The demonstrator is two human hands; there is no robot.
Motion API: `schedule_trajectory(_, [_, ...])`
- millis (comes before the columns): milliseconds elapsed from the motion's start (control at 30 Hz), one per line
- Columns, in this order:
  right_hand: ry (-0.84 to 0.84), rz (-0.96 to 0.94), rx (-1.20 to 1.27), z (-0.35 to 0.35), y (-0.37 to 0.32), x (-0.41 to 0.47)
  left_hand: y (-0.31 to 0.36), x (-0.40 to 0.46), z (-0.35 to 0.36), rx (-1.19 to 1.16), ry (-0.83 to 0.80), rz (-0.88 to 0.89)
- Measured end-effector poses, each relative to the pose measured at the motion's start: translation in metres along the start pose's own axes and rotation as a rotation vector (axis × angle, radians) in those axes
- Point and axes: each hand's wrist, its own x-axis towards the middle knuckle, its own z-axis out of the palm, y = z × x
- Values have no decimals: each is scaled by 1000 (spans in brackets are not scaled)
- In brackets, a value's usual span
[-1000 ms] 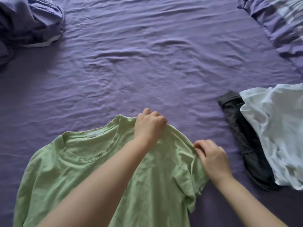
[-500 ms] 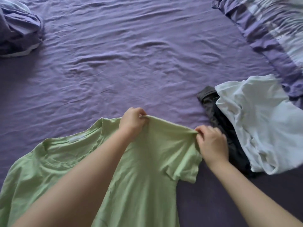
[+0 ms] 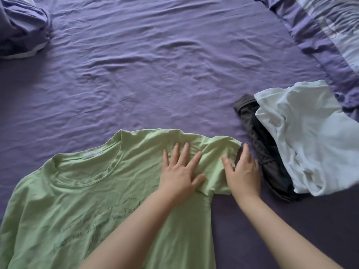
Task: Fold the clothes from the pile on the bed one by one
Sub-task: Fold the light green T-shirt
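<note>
A light green T-shirt (image 3: 81,195) with dark script print lies face up on the purple bed sheet (image 3: 155,74), collar toward the far side. My left hand (image 3: 180,171) rests flat on its right shoulder, fingers spread. Beside it my right hand (image 3: 242,171) lies flat on the outer edge of the right sleeve, fingers apart, holding nothing. To the right is the pile: a white garment (image 3: 310,140) on top of a dark grey one (image 3: 266,152).
A bunched purple blanket (image 3: 21,30) sits at the far left corner. A purple and white patterned duvet (image 3: 326,35) lies along the far right. The wrinkled sheet stretches between them.
Both hands have let go of the pinched shoulder and sleeve. The sleeve now lies spread on the sheet, and both palms press flat on the shirt.
</note>
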Motion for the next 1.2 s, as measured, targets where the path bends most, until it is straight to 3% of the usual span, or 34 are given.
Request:
schedule_trajectory(133, [41,-106,-76,9,-4,-9,4,5,5,41,-69,-51])
schedule_trajectory(267, [-20,-107,125,12,-6,-12,8,7,2,60,-71,-71])
schedule_trajectory(400, [-58,-80,260,9,-10,-15,9,-10,19,-52,167,-168])
schedule_trajectory(500, [-47,-134,275,4,-12,-14,19,-34,42,-76,321,-84])
schedule_trajectory(567, [-27,-198,172,-1,-4,-7,22,-42,48,-46,286,-60])
schedule_trajectory(667, [1,-259,-186,-16,12,1,20,-42,38,-46,202,-143])
schedule_trajectory(767, [76,-479,-310,-17,8,-3,16,-43,31,-20,98,-182])
schedule_trajectory(867, [-152,-763,-304,-5,-8,-21,7,-52,31,-30,87,-201])
schedule_trajectory(933, [-373,-728,-331,2,-17,-31,-5,-66,33,-25,106,-251])
schedule_trajectory(967, [-426,-623,-327,2,-23,-34,-11,-76,34,-26,98,-269])
schedule_trajectory(1000, [-457,-493,-313,2,-29,-36,-19,-86,35,-23,78,-285])
schedule_trajectory(1067, [-397,-415,-341,7,-46,-44,-34,-104,36,-38,59,-307])
schedule_trajectory(1133, [-360,-545,-352,13,-71,-60,-46,-122,34,-54,66,-342])
schedule_trajectory(1200, [-457,-683,-321,23,-94,-80,-62,-138,30,-70,16,-374])
